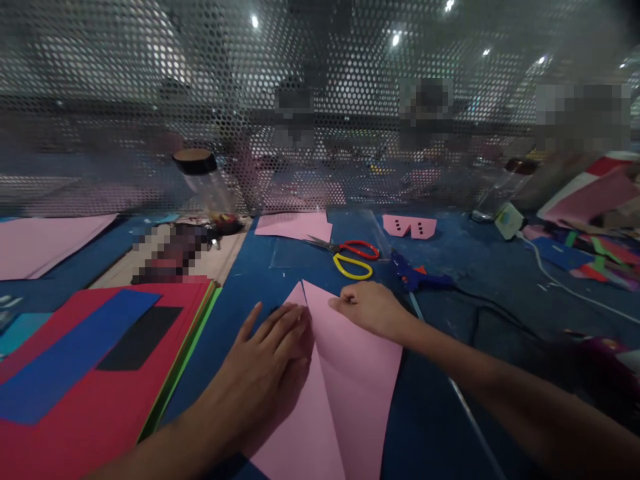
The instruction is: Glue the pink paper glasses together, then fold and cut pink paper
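Observation:
A folded sheet of pink paper lies in front of me on the blue table, with two flaps meeting at a crease that runs up to a point. My left hand rests on the left flap, its fingers stretched out and lying close to the crease. Over the upper edge of the right flap, my right hand is closed with its fingers curled, and the paper's edge seems to be between them. Just beyond the paper are scissors with one red and one yellow handle, blades apart.
To the left lies a stack of coloured sheets, with a blue strip and a black piece on top. A blue glue gun trails its cord rightward. Pink cut-outs, jars and paper scraps stand before a perforated metal screen.

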`<state>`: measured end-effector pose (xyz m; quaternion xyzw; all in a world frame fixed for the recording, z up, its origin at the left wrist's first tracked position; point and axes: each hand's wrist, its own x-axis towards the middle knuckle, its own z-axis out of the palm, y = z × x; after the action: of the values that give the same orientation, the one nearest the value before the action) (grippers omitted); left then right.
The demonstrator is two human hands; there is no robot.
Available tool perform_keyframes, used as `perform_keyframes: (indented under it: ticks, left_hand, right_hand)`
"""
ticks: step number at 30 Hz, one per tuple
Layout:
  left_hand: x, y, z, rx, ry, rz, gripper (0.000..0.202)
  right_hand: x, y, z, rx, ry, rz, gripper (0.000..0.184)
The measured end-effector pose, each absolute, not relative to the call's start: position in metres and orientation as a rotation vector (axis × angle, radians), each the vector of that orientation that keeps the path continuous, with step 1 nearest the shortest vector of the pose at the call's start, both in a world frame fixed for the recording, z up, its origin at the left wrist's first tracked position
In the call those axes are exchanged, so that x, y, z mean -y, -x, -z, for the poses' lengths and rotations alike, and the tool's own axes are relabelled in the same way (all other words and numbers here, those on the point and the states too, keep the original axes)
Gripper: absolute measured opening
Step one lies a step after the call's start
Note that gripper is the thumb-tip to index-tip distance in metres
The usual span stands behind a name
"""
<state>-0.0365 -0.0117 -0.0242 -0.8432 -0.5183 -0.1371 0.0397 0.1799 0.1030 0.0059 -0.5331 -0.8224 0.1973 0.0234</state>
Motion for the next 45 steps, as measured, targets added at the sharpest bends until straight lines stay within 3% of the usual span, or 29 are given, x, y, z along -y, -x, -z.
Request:
perform_keyframes:
  ticks: [36, 45]
  left_hand:
    - [0.011, 0.036, 0.024, 1.519, 2.604, 0.447, 0.038]
    - [0.011, 0.032, 0.025, 1.445, 2.586, 0.435, 0.033]
  right_hand:
    - [-0.100, -0.186, 0.000, 2.574, 1.605, -0.530, 0.038]
    - [-0.100, -0.190, -0.006, 2.593, 1.568, -0.583, 0.046]
